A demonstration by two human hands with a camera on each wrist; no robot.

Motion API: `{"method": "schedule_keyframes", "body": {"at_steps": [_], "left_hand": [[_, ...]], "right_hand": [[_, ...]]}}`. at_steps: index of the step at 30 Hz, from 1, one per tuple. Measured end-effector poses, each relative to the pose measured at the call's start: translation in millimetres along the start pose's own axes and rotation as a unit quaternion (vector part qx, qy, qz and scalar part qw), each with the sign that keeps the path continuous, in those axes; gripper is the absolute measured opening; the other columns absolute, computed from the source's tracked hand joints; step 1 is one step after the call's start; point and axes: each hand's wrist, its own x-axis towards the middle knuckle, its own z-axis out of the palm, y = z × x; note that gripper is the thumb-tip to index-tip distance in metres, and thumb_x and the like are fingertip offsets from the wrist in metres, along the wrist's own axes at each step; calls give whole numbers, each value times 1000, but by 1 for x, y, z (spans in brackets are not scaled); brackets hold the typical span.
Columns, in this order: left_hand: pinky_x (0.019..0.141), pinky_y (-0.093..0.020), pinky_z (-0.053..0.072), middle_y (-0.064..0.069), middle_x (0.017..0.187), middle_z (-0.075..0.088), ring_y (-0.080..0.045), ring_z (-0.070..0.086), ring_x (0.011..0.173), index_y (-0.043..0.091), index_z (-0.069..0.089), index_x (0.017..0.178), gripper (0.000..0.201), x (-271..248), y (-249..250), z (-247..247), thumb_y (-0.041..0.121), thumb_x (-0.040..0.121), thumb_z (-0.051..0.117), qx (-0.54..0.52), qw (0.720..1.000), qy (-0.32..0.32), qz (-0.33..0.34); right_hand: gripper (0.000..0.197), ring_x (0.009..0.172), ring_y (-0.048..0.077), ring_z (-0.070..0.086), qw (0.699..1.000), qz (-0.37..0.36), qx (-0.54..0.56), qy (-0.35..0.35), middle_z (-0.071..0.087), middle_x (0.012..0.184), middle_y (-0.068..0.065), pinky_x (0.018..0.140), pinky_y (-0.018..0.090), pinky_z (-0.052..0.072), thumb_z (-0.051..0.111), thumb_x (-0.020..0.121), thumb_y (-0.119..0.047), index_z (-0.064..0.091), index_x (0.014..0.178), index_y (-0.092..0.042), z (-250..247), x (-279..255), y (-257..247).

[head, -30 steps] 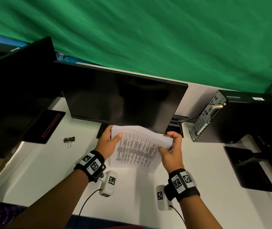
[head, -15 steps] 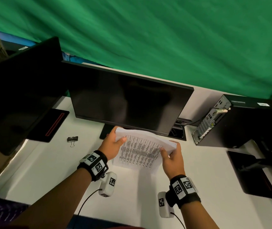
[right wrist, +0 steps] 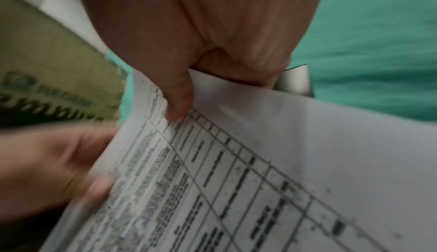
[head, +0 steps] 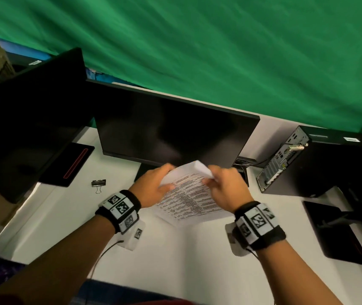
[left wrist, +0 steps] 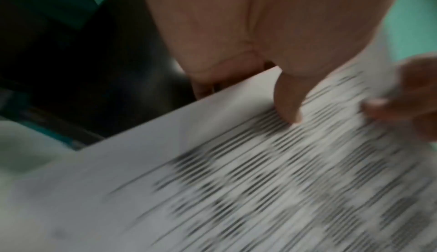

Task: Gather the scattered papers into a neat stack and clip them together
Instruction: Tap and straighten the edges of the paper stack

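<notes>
Left hand (head: 151,187): curled on the left edge of the papers (head: 188,201), thumb laid on the printed face, fingers hidden behind the sheets. Right hand (head: 226,188): the upper right edge of the papers is pinched, thumb on the printed side, fingers behind.

Papers: printed with rows of tabular text, held between both hands above the white desk (head: 175,256), tilted, top corner raised toward the middle monitor (head: 175,130). In both wrist views the sheets are motion-blurred; whether their edges are aligned cannot be told.

Binder clip (head: 98,184): black, lying on the desk to the left of the left hand, apart from the papers.

Second monitor (head: 28,119): placed at the left. Computer tower (head: 307,161): placed at the right. Green cloth (head: 219,51): hung behind the desk.
</notes>
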Motion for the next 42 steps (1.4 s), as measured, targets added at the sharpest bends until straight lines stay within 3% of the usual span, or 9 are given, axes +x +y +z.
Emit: {"method": "schedule_keyframes", "body": {"at_steps": [5,8,11,14,16,21,27,32,42], "left_hand": [[92,-43,54,7,98,73,-12,68,94,29,66,94,17,-31,-70,-22,19,82,74,-88,986,-22,-143],[101,-52,46,-3,105,73,-24,66,106,28,67,98,19,-36,-72,-18,13,86,68,-270,946,36,-174],[87,-40,53,-2,107,70,-22,67,102,23,52,117,21,-31,-40,-1,18,98,50,-361,906,124,-182],[72,-26,53,-2,103,65,-17,67,93,18,38,119,17,-33,-20,12,15,102,41,-340,909,179,-161],[67,-17,54,-1,105,61,-14,63,94,21,33,118,18,-41,-22,26,15,102,39,-310,920,182,-153],[80,-22,49,-4,123,52,-21,55,112,29,26,123,28,-60,-36,70,17,102,40,-259,927,142,-230],[67,-8,45,-4,120,55,-19,56,104,16,31,134,37,-56,-38,68,11,100,44,-202,938,152,-239],[94,-43,52,-7,117,63,-26,62,106,27,41,121,31,-61,-47,61,25,94,57,-259,917,167,-253],[74,-38,58,-8,98,68,-26,68,89,31,50,100,17,-45,-39,50,47,96,46,-314,888,209,-264]], "right_hand": [[15,77,-1,70,952,74,297,2,75,86,-11,68,14,54,65,93,-10,70,96,-23,-19,-26,39],[16,88,11,74,916,122,381,19,78,95,-6,80,30,59,63,93,-7,70,101,-20,2,-39,52],[19,93,18,73,877,161,448,67,78,100,-3,84,38,58,62,94,-5,69,104,-20,36,-51,56],[23,92,7,72,843,191,491,110,77,98,-13,80,25,58,60,95,-6,65,106,-25,63,-64,54],[22,95,3,70,839,209,488,118,76,101,-14,82,22,56,60,95,-10,64,109,-27,84,-74,51],[51,114,16,65,835,282,462,98,68,122,-6,101,48,51,60,88,-56,51,132,-33,144,-101,49],[40,113,20,63,848,295,429,98,67,121,-1,101,48,50,56,99,-30,49,138,-23,140,-95,57],[39,113,18,63,835,301,452,91,67,122,-2,101,46,51,58,98,-28,50,136,-24,147,-97,56],[42,103,19,65,795,270,521,154,67,112,0,86,34,54,72,83,-47,58,116,-26,131,-82,51]]}}
